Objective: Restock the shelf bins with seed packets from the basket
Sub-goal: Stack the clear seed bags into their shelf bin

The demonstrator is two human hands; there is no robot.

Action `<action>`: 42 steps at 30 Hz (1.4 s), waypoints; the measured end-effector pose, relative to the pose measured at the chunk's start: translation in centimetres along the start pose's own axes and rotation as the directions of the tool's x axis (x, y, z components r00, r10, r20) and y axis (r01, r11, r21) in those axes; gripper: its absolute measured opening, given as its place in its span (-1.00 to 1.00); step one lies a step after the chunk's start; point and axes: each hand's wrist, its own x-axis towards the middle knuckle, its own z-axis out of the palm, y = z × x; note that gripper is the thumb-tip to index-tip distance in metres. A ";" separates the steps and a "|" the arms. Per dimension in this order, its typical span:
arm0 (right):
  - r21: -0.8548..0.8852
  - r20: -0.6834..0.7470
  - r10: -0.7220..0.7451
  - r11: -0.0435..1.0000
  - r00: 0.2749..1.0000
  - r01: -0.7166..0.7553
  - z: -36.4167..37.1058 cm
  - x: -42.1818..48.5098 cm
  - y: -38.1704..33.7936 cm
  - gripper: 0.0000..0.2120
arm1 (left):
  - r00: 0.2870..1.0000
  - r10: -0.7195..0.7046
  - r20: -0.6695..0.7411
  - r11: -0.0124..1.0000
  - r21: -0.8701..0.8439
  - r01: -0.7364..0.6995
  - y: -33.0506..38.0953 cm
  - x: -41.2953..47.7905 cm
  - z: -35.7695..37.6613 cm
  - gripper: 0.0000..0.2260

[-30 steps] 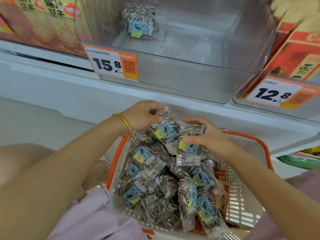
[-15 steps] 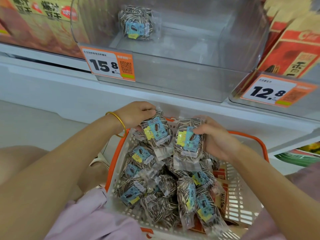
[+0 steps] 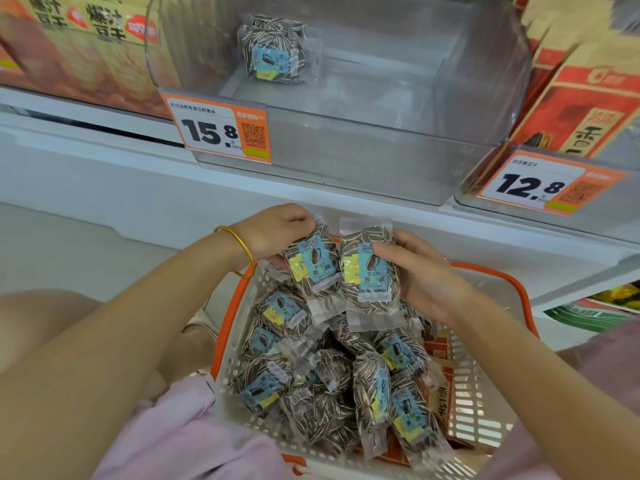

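Above the basket (image 3: 485,393) I see both hands loaded: left hand (image 3: 273,230) grips the left packet (image 3: 311,268), right hand (image 3: 426,282) grips the right packet (image 3: 369,275), the two side by side. Pick looks done. Next: lift both over the clear bin (image 3: 346,168) front lip and set them near the lone packet (image 3: 272,50), far left.

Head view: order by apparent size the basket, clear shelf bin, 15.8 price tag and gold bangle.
1. clear shelf bin and basket: alike, basket nearer, so unranked.
2. 15.8 price tag.
3. gold bangle.
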 end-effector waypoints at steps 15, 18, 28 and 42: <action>-0.181 0.018 -0.013 0.983 1.000 0.016 3.4 -1.6 -1.7 -0.70 | 0.998 -0.002 -0.057 0.979 -0.203 -0.009 2.1 -2.1 0.3 -0.85; -0.205 0.098 -0.069 0.975 0.993 0.088 4.7 -2.5 -3.7 -0.80 | 0.988 0.057 -0.145 0.976 -0.200 -0.085 3.2 -4.0 -0.7 -0.89; -0.352 0.242 -0.334 0.845 0.911 0.403 9.1 2.2 -19.6 -0.71 | 0.417 0.694 -0.587 0.717 0.612 -0.333 7.9 -4.0 -9.5 -0.77; -0.945 0.326 -0.327 -0.101 0.887 0.311 13.5 20.3 -16.5 -0.40 | 0.525 0.766 -0.372 0.524 0.833 -0.174 5.3 0.1 -11.0 -0.56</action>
